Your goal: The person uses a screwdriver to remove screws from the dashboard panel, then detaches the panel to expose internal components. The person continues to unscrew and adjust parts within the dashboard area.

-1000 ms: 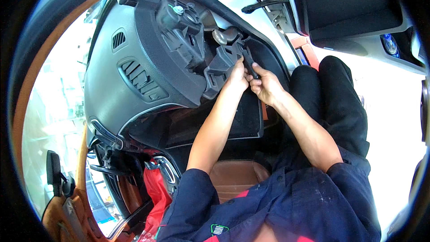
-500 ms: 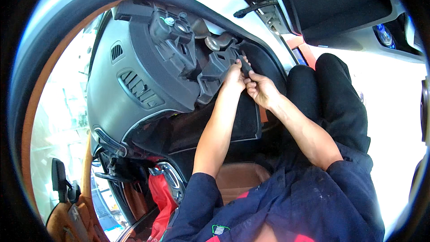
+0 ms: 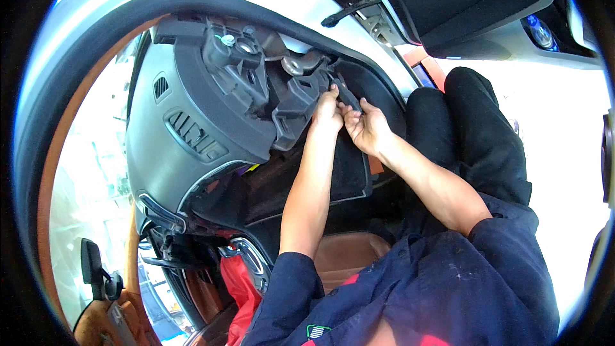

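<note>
Both my hands are together at the right end of an opened car dashboard [image 3: 192,109]. Between them is a dark, narrow piece [image 3: 347,96] whose kind I cannot make out; it slants down to the right. My left hand [image 3: 328,110] grips its left side with the thumb pointing up. My right hand [image 3: 369,129] pinches its lower end, thumb on top and the other fingers curled beneath. Just left of my hands is a black plastic bracket [image 3: 295,106] of the exposed dash frame. Where the piece's upper end meets the frame is too small to tell.
An open car door [image 3: 480,13] stands at the upper right, with the door frame's seal [image 3: 211,0] arching overhead. Below my forearms lie a brown seat [image 3: 349,253] and a red cloth [image 3: 238,288]. My legs [image 3: 474,128] are outside the sill.
The view has shifted slightly. My right hand has turned a little and slid toward the lower end of the dark piece, so more of the piece shows. My left hand still grips it.
</note>
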The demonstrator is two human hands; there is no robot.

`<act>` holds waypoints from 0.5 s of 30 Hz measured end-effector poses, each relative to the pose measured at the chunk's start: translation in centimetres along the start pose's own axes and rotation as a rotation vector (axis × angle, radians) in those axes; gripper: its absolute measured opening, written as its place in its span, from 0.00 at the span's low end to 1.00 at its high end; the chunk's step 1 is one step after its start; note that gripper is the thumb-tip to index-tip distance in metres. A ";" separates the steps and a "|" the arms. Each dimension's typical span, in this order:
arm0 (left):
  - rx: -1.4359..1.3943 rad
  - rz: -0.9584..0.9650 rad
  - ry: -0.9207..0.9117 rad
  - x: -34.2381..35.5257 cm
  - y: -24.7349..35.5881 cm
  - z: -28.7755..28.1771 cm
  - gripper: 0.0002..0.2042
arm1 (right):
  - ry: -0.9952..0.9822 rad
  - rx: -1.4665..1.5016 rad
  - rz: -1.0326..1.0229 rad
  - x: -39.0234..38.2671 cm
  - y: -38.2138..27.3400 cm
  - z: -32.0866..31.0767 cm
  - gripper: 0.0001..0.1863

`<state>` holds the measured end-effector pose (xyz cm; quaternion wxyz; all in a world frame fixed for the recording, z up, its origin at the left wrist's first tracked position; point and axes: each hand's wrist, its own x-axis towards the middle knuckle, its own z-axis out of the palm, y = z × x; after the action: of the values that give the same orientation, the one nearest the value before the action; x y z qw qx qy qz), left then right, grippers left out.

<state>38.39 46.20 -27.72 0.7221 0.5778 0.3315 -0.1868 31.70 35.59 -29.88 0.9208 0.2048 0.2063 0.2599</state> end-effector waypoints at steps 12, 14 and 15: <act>-0.202 0.072 -0.061 -0.1 -0.1 0.5 0.09 | 0.252 -0.605 -0.444 -0.5 1.9 0.8 0.17; -0.244 0.059 -0.072 -0.3 0.0 0.5 0.10 | 0.332 -0.398 -0.145 -0.8 0.1 0.6 0.26; -0.226 0.082 -0.110 -0.4 0.0 0.6 0.10 | 0.219 -0.352 -0.045 -1.3 -0.4 0.3 0.27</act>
<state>38.27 45.60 -27.40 0.8066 0.4948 0.2864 -0.1501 31.04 34.46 -29.50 0.9200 0.0068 0.2612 0.2921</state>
